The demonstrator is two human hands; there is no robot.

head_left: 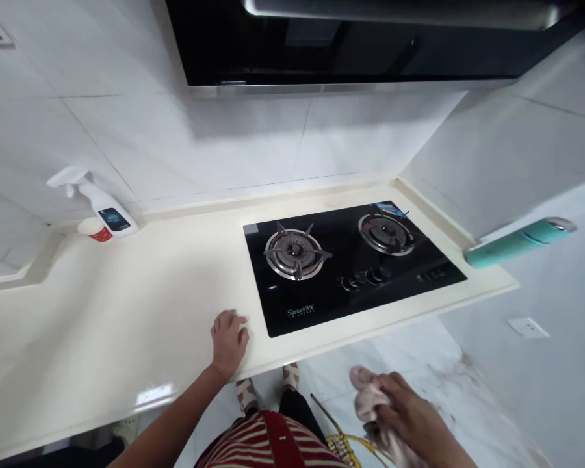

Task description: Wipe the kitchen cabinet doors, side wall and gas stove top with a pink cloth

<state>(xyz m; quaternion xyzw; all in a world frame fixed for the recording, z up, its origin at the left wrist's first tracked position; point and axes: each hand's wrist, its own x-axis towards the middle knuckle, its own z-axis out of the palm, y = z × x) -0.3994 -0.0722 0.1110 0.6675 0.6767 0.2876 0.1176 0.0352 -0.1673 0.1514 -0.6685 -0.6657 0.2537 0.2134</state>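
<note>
My left hand (229,341) rests on the cream countertop (185,286), just left of the black gas cooktop (322,296). Its fingers are loosely bent and apart, with nothing in them. My right hand (409,413) is in front of the counter's edge, over the floor, and grips a crumpled pale pink cloth (368,400). Part of the cloth hangs below the fingers. On the cooktop are a left burner (295,252) and a right burner (386,233), with dark control knobs (365,278) between them.
A white spray bottle (110,208) and a red-and-white paper cup (95,229) stand at the back left. A teal cylinder (519,244) is at the counter's right end. The black range hood (341,52) overhangs the cooktop. A yellow basket (344,448) is on the floor.
</note>
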